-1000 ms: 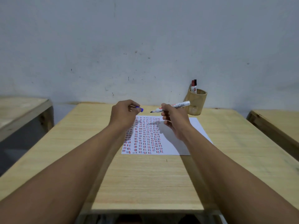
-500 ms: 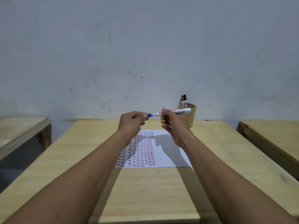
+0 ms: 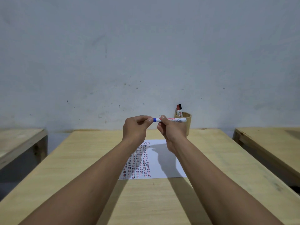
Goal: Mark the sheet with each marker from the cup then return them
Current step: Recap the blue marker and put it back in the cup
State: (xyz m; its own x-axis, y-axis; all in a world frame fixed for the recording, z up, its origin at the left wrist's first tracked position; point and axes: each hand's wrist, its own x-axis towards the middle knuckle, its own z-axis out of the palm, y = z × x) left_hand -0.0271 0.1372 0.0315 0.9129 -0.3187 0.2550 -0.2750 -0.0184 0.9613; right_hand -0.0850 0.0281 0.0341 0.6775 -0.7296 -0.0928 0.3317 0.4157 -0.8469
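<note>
A white marker (image 3: pixel 173 120) with a blue cap (image 3: pixel 155 120) is held level in the air above the sheet. My right hand (image 3: pixel 172 132) grips its barrel. My left hand (image 3: pixel 137 128) pinches the blue cap, which sits on the marker's tip. Below them lies the white sheet (image 3: pixel 165 161), its left half filled with rows of short red, blue and black strokes. The wooden cup (image 3: pixel 187 122) stands at the table's far side near the wall, right of my hands, with two markers (image 3: pixel 179 109) standing in it, one red-capped and one black-capped.
The sheet lies on a light wooden table (image 3: pixel 81 159) against a grey-white wall. Another wooden table (image 3: pixel 17 143) stands to the left and one more (image 3: pixel 269 143) to the right, each across a gap.
The marker was uncapped with the blue cap apart in my left hand. My hands came together and rose, and the cap now sits on the tip. The view tilted upward.
</note>
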